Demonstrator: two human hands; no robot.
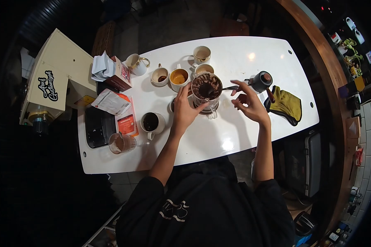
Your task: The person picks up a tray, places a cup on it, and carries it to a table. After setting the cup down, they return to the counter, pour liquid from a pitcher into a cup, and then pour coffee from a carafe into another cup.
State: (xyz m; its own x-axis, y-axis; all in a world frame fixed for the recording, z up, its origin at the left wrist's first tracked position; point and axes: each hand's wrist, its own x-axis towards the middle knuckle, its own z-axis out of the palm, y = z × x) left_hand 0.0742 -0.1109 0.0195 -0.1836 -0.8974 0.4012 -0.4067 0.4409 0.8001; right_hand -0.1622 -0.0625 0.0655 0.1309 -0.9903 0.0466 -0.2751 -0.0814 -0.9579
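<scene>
My left hand curves round the side of a clear coffee dripper, its thumb across the front. Wet dark coffee grounds cling to the inner wall and lie at the bottom. A dark spoon-like handle sticks out over the dripper's right rim; its other end is hidden. Close to that handle, my right hand hovers with fingers bent and apart, holding nothing. Below the dripper, a clear handle shows, but what it belongs to is partly hidden.
Several cups, including a yellow-lined one, stand behind the dripper. A mug of dark liquid and a brown-stained glass are left. A black kettle-like pot and yellow cloth lie right; a beige grinder stands far left.
</scene>
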